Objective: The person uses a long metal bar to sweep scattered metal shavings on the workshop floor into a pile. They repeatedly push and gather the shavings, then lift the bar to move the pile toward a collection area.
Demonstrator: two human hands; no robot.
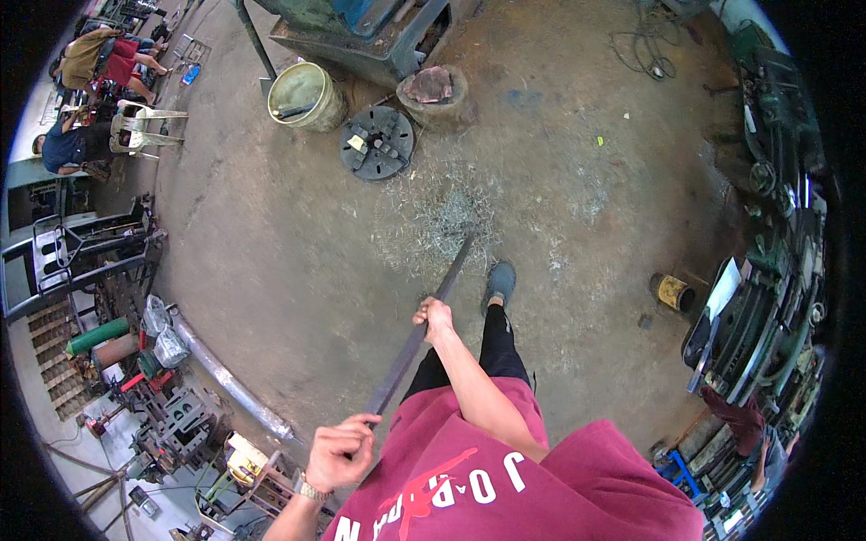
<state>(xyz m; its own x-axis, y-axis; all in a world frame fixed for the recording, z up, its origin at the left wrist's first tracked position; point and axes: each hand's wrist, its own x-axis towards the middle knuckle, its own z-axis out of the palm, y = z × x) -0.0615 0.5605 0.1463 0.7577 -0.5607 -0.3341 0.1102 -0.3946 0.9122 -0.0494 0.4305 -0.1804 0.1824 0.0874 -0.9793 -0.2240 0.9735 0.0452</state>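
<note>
A long, dark, flat bar [397,368] slants from beside my waist down to the floor ahead. My left hand [341,453], with a watch at the wrist, is closed round its near end. Farther down, my right hand [436,319] wraps about the bar's middle. The far tip reaches into a scattered heap of curly metal shavings [446,212] on the concrete floor. My shoe [500,281] stands just right of the bar, near the heap.
Beyond the shavings lie a round slotted metal plate [354,162], a pale bucket [329,104] and a drum-like container [449,114], before a machine base [361,50]. A yellow can [671,292] lies right. Metal stock lines the right; a long pipe [221,372] lies left. Several people sit far left.
</note>
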